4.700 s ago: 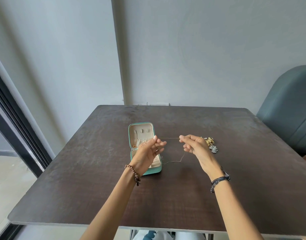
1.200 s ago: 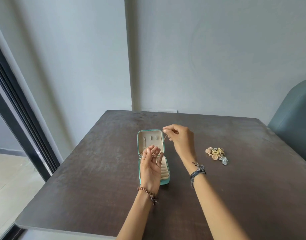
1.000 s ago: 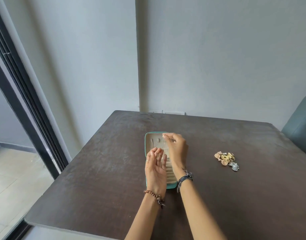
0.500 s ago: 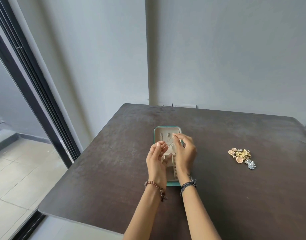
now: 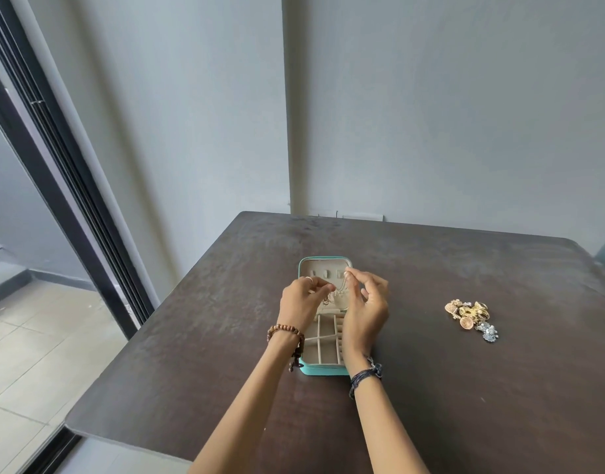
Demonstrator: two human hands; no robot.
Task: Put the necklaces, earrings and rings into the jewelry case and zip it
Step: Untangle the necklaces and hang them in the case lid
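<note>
now both hands work above the open case (image 5: 325,369), which lies flat on the dark table (image 5: 198,354) with its lid part far from the person and the tray part with small compartments near. the left hand (image 5: 299,304) is over the left edge of the lid, its fingers curled, thumb and finger pinching one end of a thin necklace (image 5: 342,285). the right hand (image 5: 366,311) is over the right edge and pinches the other end with thumb and forefinger, the other fingers loosely bent. the chain is very fine and hangs between the two hands in front of the lid lining; whether it already touches a hook there i cannot tell. i judge the step is to hang the necklace on the small hooks in the lid, so the task is at an early part. to do this well, it is better to keep the chain a little stretched so it does not knot, to bring it low to the lining, to catch it on one hook first, and to release one end only when it sits. the loose end should go into the pocket under the hooks, if there is one. a pile (image 5: 468,314) of gold and silver pieces waits on the table, well apart to the right of the case.
</note>
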